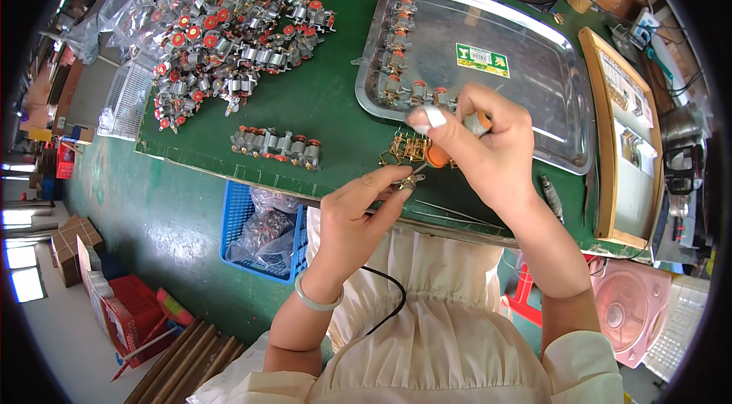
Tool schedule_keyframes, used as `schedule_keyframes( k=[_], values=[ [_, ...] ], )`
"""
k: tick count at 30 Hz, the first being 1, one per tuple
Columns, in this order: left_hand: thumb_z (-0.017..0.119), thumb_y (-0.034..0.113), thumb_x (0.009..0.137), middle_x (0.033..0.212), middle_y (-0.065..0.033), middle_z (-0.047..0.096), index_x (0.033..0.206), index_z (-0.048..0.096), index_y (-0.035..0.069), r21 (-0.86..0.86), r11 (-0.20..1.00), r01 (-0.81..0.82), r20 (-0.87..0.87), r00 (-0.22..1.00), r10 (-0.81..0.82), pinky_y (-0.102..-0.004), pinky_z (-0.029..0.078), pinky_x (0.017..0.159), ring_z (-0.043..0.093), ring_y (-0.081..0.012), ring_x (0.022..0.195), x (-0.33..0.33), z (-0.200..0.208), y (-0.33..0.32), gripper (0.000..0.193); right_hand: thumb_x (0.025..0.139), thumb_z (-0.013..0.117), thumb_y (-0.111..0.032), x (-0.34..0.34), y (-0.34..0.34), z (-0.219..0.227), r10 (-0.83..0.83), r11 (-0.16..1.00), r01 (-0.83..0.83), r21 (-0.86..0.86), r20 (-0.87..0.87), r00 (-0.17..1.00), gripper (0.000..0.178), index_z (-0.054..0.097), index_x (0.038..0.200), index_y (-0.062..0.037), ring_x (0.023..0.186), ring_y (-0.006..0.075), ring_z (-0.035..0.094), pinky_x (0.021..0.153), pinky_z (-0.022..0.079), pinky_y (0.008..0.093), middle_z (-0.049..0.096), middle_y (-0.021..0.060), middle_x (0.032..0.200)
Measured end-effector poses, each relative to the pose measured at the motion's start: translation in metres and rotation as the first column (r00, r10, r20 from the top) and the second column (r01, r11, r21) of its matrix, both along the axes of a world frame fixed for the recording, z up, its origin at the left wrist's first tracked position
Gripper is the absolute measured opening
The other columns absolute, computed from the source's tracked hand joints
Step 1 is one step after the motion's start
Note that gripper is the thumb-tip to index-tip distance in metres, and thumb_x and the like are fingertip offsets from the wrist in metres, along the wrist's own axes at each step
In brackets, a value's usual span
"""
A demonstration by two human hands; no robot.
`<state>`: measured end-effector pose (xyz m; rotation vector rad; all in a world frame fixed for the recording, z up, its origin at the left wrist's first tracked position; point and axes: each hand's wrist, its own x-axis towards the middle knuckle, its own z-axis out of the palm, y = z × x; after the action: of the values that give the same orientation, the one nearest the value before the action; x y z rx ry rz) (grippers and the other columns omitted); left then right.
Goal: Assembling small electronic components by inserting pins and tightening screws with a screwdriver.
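My left hand (358,206) pinches a small silver and brass-coloured metal part (409,181) between thumb and fingertips, just over the table's front edge. Above it, my right hand (492,149) is closed round an orange-handled tool (436,155), whose thin metal tip points down at that part. White tape wraps one digit of the right hand. Beside the tool lies a little heap of brass-coloured clips (408,147), partly covered by it. Left of my hands stands a short row of small motors (276,146). The tool's upper end is partly hidden by my fingers.
On the green table (343,114), a large pile of motors (236,46) lies at the left. Behind my right hand is a metal tray (526,95), motors lining its edge. A wooden-framed box (621,137) stands right; a blue basket (236,213) sits below the front edge.
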<state>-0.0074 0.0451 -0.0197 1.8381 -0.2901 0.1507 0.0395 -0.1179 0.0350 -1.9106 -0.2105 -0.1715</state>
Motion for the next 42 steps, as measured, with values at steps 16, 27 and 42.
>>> schedule_keyframes(
  k=[16, 27, 42],
  values=[
    [0.046, 0.016, 0.09, 0.09, -0.0124, 0.061, 0.113, 0.05, -0.002, -0.782, 0.622, 0.037, -0.308, 0.845, -0.437, -0.0295, 0.054, 0.067, 0.064, -0.0236, 0.078, -0.003, 0.026, -0.004, 0.029, 0.081, 0.057, -0.008, -0.06, -0.01, -0.01, 0.331, 0.652, 0.141, 0.745, -0.447, 0.831, 0.028, 0.051, 0.105, 0.0039, 0.046, 0.0047, 0.039, 0.041, 0.036, 0.0226, 0.047, -0.0011, 0.059],
    [0.041, 0.012, 0.091, 0.098, -0.0176, 0.06, 0.113, 0.048, -0.003, -0.762, 0.645, 0.055, -0.333, 0.821, -0.464, -0.0311, 0.055, 0.064, 0.064, -0.0262, 0.077, -0.003, 0.026, -0.012, 0.027, 0.082, 0.056, -0.005, -0.058, -0.006, -0.014, 0.221, 0.596, 0.117, 0.794, -0.303, 0.927, 0.015, 0.056, 0.095, 0.0028, 0.048, 0.0033, 0.039, 0.041, 0.036, 0.0215, 0.049, -0.0011, 0.06],
    [0.046, 0.013, 0.09, 0.084, -0.0069, 0.058, 0.101, 0.048, -0.001, -0.651, 0.75, 0.116, -0.318, 0.855, -0.409, -0.023, 0.051, 0.057, 0.057, -0.012, 0.063, 0.0, 0.035, -0.016, 0.018, 0.088, 0.05, -0.02, -0.068, -0.022, -0.016, 0.52, 0.638, -0.024, 0.77, -0.407, 0.751, 0.024, 0.054, 0.1, 0.0014, 0.046, 0.0068, 0.045, 0.042, 0.041, 0.023, 0.058, 0.0072, 0.068]
  ],
)
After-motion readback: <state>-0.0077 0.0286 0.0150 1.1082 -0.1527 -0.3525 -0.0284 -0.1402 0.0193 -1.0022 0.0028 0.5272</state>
